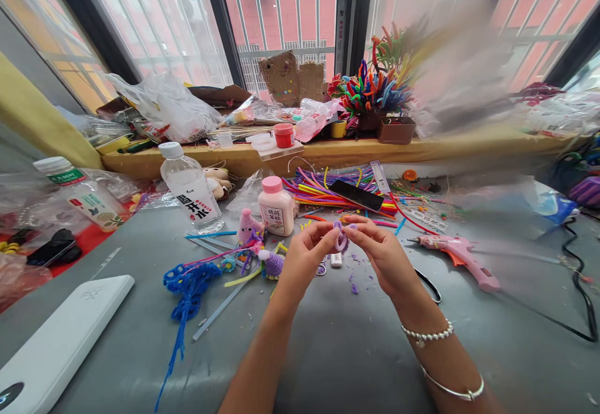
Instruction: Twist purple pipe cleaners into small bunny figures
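Between both hands is a small loop of purple pipe cleaner [344,243], held just above the grey table. My left hand [312,248] pinches its left side between thumb and fingertips. On the other side, my right hand [374,248] grips it the same way. Purple fluff scraps [354,287] lie on the table below the fingers. Left of my left hand stand a pink figure [247,226] with purple trim and a purple cone-shaped piece [272,264]. A blue pipe-cleaner piece [187,289] with trailing strands lies further left.
A pink glue gun [462,256] lies at the right, its black cord [553,320] running to the table edge. Behind the hands are a black phone [356,195], bundled pipe cleaners [309,196] and a pink bottle [276,207]. A water bottle [192,189] and white power bank [70,345] are left.
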The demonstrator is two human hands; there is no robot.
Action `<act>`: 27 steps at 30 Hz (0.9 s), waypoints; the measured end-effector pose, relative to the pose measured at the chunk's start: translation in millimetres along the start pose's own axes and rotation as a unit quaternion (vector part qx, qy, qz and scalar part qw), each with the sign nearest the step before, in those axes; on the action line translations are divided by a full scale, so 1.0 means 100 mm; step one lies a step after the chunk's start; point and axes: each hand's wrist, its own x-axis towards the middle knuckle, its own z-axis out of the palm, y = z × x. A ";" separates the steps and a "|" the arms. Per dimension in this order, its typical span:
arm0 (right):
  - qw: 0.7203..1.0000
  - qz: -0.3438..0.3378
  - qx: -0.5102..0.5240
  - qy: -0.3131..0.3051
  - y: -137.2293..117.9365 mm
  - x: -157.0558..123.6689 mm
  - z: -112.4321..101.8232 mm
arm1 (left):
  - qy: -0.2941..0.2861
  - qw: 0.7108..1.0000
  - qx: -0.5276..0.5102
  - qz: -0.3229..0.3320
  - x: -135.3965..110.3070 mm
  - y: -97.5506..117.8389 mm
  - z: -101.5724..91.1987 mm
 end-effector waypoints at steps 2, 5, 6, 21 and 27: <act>1.000 0.001 0.000 0.004 -0.01 0.00 0.00 | -0.016 1.000 0.000 -0.004 0.01 -0.01 0.00; 1.000 0.002 -0.002 0.003 -0.01 0.00 0.00 | -0.027 1.000 0.005 0.002 0.01 -0.02 -0.01; 1.000 0.000 -0.005 0.005 -0.01 0.00 0.01 | -0.026 1.000 0.012 0.009 0.01 -0.02 0.00; 0.999 -0.012 -0.022 0.034 0.02 0.01 0.00 | 0.122 0.885 0.348 0.285 -0.07 -0.12 0.11; 1.000 -0.004 -0.008 0.024 -0.01 0.00 0.00 | 0.124 0.917 0.278 0.258 -0.08 -0.10 0.09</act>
